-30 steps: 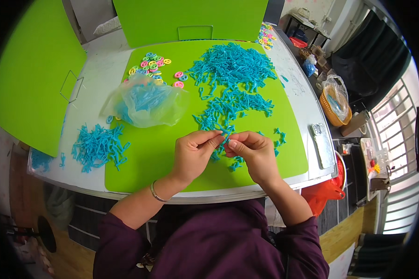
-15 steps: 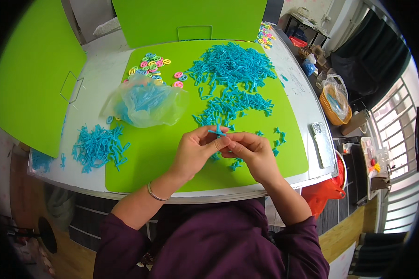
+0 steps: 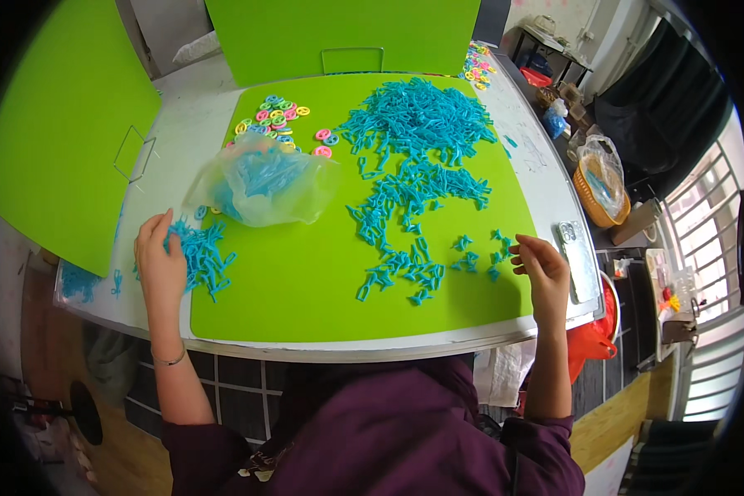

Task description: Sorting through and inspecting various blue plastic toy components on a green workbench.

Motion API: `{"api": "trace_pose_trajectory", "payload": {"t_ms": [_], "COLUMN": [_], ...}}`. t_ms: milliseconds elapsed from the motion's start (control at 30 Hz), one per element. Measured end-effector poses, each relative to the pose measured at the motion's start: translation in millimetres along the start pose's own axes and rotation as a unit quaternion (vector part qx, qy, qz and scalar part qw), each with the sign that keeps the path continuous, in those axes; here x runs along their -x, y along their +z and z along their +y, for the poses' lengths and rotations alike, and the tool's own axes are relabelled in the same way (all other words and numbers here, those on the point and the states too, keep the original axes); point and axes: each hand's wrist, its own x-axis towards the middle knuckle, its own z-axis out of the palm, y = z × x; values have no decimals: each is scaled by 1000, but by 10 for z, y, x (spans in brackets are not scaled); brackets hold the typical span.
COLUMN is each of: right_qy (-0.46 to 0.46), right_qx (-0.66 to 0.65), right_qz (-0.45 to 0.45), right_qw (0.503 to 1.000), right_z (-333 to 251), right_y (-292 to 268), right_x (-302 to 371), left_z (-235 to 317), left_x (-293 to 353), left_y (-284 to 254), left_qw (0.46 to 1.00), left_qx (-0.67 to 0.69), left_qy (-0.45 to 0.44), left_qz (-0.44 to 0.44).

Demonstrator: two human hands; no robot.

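Note:
My left hand [image 3: 162,264] is over the left pile of small turquoise plastic pieces [image 3: 207,258], its fingers stretched forward and touching the pile's left side. At the right of the green board [image 3: 306,306], my right hand [image 3: 546,273] hovers with loosely bent fingers beside a few scattered turquoise pieces [image 3: 498,246]. Nothing shows clearly in either hand. A loose group of joined turquoise pieces [image 3: 401,269] lies between the hands. Behind it, a middle cluster [image 3: 426,183] leads up to a large heap [image 3: 422,116] of such pieces.
A translucent plastic bag [image 3: 281,194] with turquoise pieces sits left of centre. Coloured plastic rings [image 3: 274,116] lie behind it. A phone [image 3: 577,256] rests at the table's right edge. Green panels [image 3: 347,33] stand at the back and left. A basket [image 3: 599,190] is farther right.
My hands were together at the centre, pinching a turquoise piece. They have separated: the left moved to the left pile, the right toward the right-hand pieces. That piece is no longer in them.

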Motion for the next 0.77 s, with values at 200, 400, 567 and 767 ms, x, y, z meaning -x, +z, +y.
{"api": "trace_pose_trajectory", "payload": {"t_ms": [200, 400, 567, 767], "right_qy": [-2, 3, -1, -9], "right_qx": [30, 53, 61, 30], "right_qz": [-11, -34, -33, 14], "right_qw": [999, 998, 998, 999], "right_z": [69, 108, 140, 131], "right_y": [73, 189, 174, 87], "right_x": [68, 87, 110, 94], "left_z": [-51, 316, -66, -518], "left_x": [112, 249, 303, 280], "left_y": [256, 320, 220, 20], "left_qw": [990, 965, 966, 960], "left_qx": [-135, -247, -229, -223], "left_qy": [36, 50, 115, 159], "left_qz": [2, -68, -41, -55]}}
